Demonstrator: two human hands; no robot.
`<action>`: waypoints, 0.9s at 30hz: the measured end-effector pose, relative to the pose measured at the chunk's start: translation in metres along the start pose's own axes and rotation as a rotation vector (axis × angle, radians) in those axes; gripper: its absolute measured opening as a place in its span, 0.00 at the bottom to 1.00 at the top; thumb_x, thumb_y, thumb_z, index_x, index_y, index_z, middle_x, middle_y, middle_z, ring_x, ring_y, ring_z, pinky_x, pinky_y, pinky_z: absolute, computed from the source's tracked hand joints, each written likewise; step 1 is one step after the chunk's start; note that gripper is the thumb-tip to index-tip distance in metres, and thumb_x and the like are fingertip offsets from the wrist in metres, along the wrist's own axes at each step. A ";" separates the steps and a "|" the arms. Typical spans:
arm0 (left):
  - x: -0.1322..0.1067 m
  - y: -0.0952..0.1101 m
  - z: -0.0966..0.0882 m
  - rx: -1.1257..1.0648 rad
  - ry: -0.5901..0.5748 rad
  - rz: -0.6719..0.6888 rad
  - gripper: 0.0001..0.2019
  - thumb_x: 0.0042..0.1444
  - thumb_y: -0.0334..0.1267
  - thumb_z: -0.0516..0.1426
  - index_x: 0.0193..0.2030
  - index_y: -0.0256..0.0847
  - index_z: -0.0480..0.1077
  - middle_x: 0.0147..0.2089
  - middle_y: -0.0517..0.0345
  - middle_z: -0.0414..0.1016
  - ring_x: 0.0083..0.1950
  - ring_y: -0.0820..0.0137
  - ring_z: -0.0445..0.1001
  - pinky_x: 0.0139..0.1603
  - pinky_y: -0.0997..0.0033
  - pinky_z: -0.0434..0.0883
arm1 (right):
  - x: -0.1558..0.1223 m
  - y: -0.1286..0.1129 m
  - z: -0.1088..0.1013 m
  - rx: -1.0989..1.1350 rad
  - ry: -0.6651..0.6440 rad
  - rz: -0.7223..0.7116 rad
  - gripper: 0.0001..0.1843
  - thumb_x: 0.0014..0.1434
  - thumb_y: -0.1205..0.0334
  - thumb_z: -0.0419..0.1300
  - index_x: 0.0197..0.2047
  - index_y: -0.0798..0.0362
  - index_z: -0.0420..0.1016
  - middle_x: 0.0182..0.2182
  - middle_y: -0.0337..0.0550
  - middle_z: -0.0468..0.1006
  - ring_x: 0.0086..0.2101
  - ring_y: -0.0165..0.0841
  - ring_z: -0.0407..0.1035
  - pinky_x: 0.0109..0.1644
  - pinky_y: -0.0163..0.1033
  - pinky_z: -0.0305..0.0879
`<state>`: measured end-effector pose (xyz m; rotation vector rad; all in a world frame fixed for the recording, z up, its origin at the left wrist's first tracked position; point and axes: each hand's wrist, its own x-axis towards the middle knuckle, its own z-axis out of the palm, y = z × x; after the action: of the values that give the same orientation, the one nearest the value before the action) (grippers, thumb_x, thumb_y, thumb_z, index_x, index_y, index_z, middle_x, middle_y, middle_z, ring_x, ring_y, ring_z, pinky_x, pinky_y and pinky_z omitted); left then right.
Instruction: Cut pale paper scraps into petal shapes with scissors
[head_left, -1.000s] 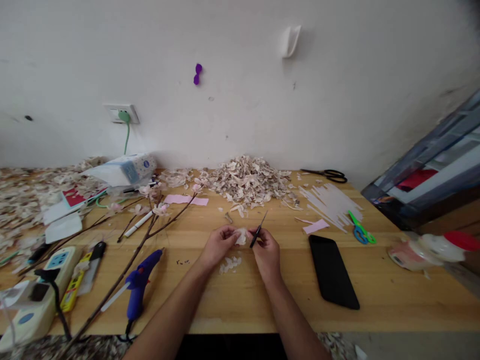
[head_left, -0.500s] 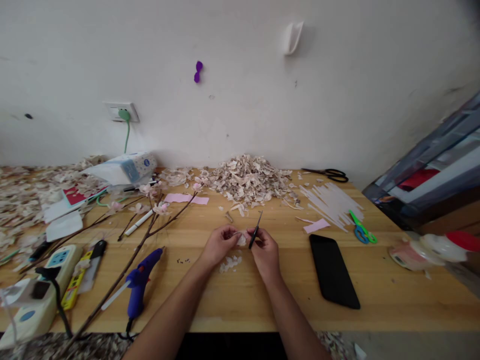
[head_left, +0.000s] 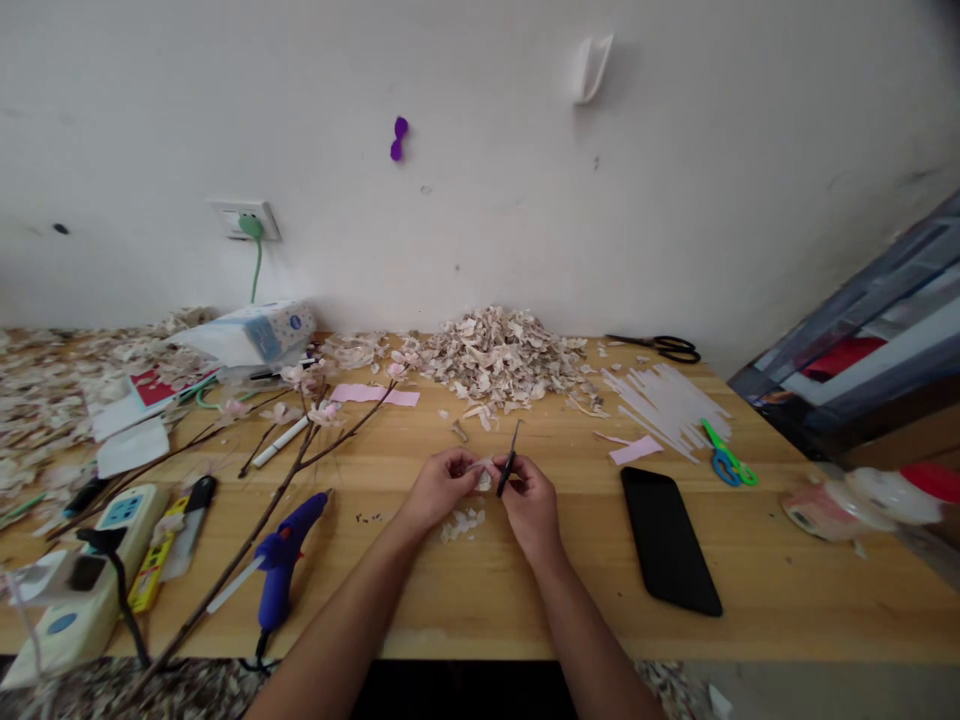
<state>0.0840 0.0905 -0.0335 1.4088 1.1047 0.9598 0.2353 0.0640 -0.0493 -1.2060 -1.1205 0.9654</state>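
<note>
My left hand point(head_left: 446, 487) is closed, its thumb and fingers pinching a small pale petal-like piece point(head_left: 484, 482). Close beside it, my right hand point(head_left: 531, 505) grips a slim black tool with a thin bent tip, like tweezers point(head_left: 510, 462), pointing away from me. The right fingertips also come up to the pale piece; whether they press on it I cannot tell. On the wood just below the hands lies a little heap of whitish petals point(head_left: 463, 525). A small brownish scrap point(head_left: 459, 430) rests beyond my left fingers.
A heap of dry pale flakes point(head_left: 499, 355) stands against the wall. Leftward are a blossoming branch point(head_left: 281, 485), a blue glue gun point(head_left: 289, 560) and a power strip point(head_left: 112, 570). To the right lie a phone point(head_left: 670, 540), glue sticks point(head_left: 667, 405), green-blue scissors point(head_left: 727, 455) and a jar point(head_left: 832, 503).
The view has shifted slightly. Both hands stay nearly in place, and the black tool has tilted a little more upright. The pale piece has turned slightly between the fingers.
</note>
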 end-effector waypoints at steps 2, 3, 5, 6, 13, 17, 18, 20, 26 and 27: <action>0.000 0.002 -0.002 0.009 0.004 0.008 0.11 0.60 0.43 0.62 0.35 0.37 0.72 0.31 0.63 0.73 0.31 0.73 0.72 0.36 0.69 0.72 | 0.001 0.001 -0.001 -0.006 0.017 0.002 0.15 0.58 0.52 0.67 0.41 0.55 0.76 0.35 0.39 0.80 0.30 0.29 0.73 0.35 0.37 0.70; 0.000 0.003 -0.004 0.013 0.011 0.013 0.11 0.60 0.43 0.62 0.35 0.37 0.72 0.31 0.64 0.73 0.31 0.73 0.72 0.36 0.69 0.72 | 0.002 0.001 -0.002 -0.007 0.037 0.004 0.15 0.58 0.52 0.67 0.41 0.55 0.76 0.35 0.39 0.80 0.30 0.29 0.73 0.35 0.37 0.70; 0.001 0.005 -0.007 0.011 0.029 0.018 0.11 0.60 0.44 0.62 0.34 0.37 0.72 0.30 0.64 0.72 0.31 0.73 0.72 0.36 0.69 0.72 | 0.004 0.002 -0.005 -0.003 0.102 0.006 0.15 0.59 0.52 0.67 0.42 0.55 0.76 0.36 0.39 0.80 0.31 0.29 0.73 0.36 0.38 0.70; 0.001 0.005 -0.008 0.006 0.041 0.018 0.12 0.60 0.44 0.62 0.34 0.37 0.72 0.30 0.64 0.72 0.30 0.73 0.72 0.36 0.68 0.72 | 0.005 0.002 -0.007 0.003 0.141 0.006 0.15 0.59 0.52 0.67 0.42 0.55 0.76 0.36 0.40 0.80 0.32 0.30 0.73 0.37 0.39 0.71; 0.004 0.003 -0.009 -0.036 0.174 0.052 0.11 0.61 0.44 0.61 0.37 0.37 0.73 0.36 0.60 0.74 0.35 0.72 0.73 0.39 0.67 0.73 | 0.008 -0.005 -0.008 0.005 0.303 0.005 0.21 0.55 0.45 0.66 0.41 0.55 0.76 0.36 0.45 0.82 0.34 0.33 0.74 0.37 0.37 0.69; 0.007 -0.002 -0.009 -0.093 0.215 0.039 0.11 0.63 0.43 0.60 0.39 0.37 0.72 0.34 0.62 0.73 0.31 0.74 0.72 0.34 0.70 0.73 | -0.007 -0.022 -0.010 -0.029 0.286 0.016 0.21 0.54 0.44 0.66 0.40 0.54 0.77 0.34 0.45 0.83 0.29 0.33 0.73 0.34 0.36 0.69; 0.009 -0.003 -0.009 -0.112 0.218 0.033 0.10 0.63 0.43 0.60 0.40 0.36 0.72 0.33 0.62 0.73 0.30 0.75 0.71 0.33 0.70 0.72 | -0.016 -0.027 -0.015 -0.038 0.280 0.018 0.21 0.53 0.45 0.66 0.40 0.54 0.78 0.34 0.45 0.83 0.30 0.33 0.74 0.35 0.37 0.69; 0.011 -0.005 -0.009 -0.161 0.221 0.019 0.10 0.63 0.42 0.60 0.40 0.36 0.72 0.33 0.63 0.73 0.29 0.75 0.71 0.32 0.71 0.72 | -0.044 -0.035 -0.030 -0.055 0.274 0.025 0.19 0.51 0.47 0.68 0.39 0.53 0.79 0.35 0.45 0.83 0.34 0.36 0.76 0.39 0.38 0.71; 0.007 0.002 -0.004 -0.384 0.192 -0.062 0.10 0.60 0.41 0.62 0.40 0.37 0.70 0.34 0.61 0.77 0.30 0.74 0.75 0.35 0.69 0.75 | -0.151 -0.024 -0.100 -0.311 0.444 0.077 0.21 0.49 0.44 0.71 0.41 0.46 0.80 0.36 0.42 0.81 0.39 0.43 0.77 0.39 0.42 0.75; 0.005 0.005 -0.004 -0.426 0.184 -0.084 0.11 0.58 0.42 0.64 0.40 0.38 0.69 0.35 0.59 0.79 0.31 0.73 0.76 0.36 0.69 0.75 | -0.161 -0.019 -0.110 -0.363 0.480 0.081 0.20 0.55 0.43 0.68 0.45 0.48 0.78 0.39 0.42 0.81 0.39 0.41 0.77 0.41 0.44 0.76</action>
<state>0.0825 0.0963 -0.0280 0.9366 1.0088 1.1995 0.3100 -0.1170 -0.0518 -1.6807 -0.8819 0.4941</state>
